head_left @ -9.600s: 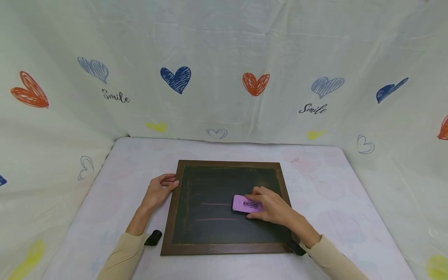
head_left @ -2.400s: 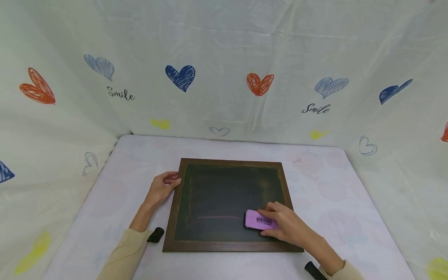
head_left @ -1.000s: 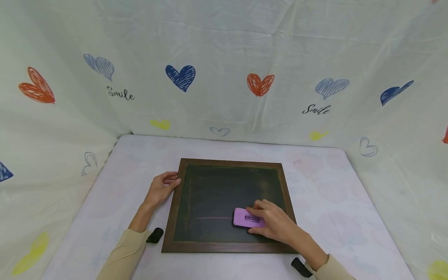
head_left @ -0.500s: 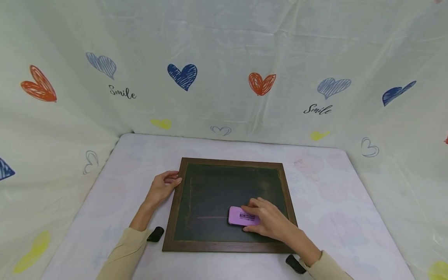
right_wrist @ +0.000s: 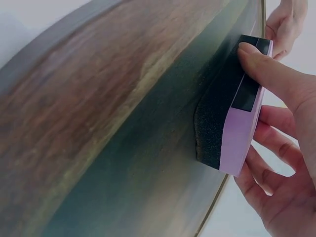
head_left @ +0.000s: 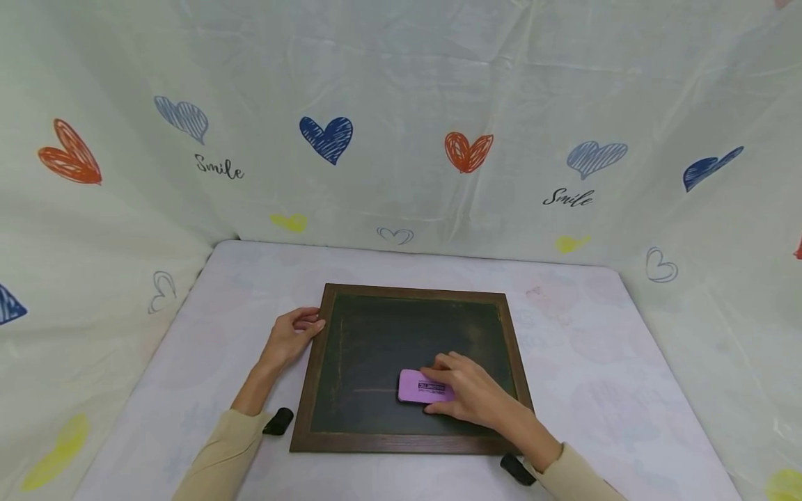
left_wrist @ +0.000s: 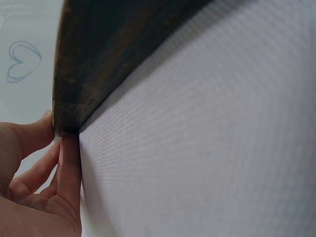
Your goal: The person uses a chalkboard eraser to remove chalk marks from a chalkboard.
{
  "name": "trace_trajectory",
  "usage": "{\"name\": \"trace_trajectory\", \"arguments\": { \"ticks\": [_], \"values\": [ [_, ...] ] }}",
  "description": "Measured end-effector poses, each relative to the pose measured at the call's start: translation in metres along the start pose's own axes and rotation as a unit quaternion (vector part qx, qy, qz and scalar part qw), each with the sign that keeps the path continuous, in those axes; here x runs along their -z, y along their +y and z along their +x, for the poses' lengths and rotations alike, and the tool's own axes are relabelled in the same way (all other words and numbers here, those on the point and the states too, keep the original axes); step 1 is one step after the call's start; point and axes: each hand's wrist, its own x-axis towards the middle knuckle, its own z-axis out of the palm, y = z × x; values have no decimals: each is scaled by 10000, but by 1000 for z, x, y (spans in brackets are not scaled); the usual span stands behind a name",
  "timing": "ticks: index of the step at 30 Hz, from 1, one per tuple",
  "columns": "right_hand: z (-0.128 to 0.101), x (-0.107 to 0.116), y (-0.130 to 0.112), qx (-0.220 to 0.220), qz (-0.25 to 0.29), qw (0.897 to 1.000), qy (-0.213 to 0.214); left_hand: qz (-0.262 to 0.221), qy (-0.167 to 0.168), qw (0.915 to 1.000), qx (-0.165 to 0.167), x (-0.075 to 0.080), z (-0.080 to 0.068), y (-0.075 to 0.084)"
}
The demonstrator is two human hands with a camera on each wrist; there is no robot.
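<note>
A framed chalkboard [head_left: 401, 327] lies on the table, a faint pink chalk line [head_left: 374, 390] across its lower part. My right hand [head_left: 470, 391] holds a purple board eraser [head_left: 410, 387] by its long sides, thumb on one side and fingers on the other. In the right wrist view, the black felt of the eraser [right_wrist: 236, 143] faces the board. The eraser covers the line's right end. At the board's left edge, my left hand [head_left: 289, 339] grips the wooden frame [left_wrist: 74, 98] between thumb and fingers, as the left wrist view shows.
A pale tablecloth [head_left: 583, 362] surrounds the board. Behind and at the sides hangs a white curtain [head_left: 388, 83] printed with hearts and "Smile". Black wrist-camera pieces [head_left: 278, 422] sit near both sleeves.
An upper pink line has gone from the board. Over the last second, the right hand has slid the eraser left along the lower line, which now looks shorter and fainter. The left hand stays put.
</note>
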Motion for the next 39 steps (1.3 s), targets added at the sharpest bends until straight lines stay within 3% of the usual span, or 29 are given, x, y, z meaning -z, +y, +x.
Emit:
{"name": "trace_trajectory", "arguments": {
  "ticks": [10,19,39],
  "values": [
    [11,-2,-5,-29,20,9999,-151,46,15,10000,41,1,0,2],
    [22,-7,-10,210,21,9997,-98,28,-3,10000,94,0,-1,1],
    [48,-14,-26,414,-129,9981,-433,-12,-26,9999,121,-1,-2,1]
  ]
}}
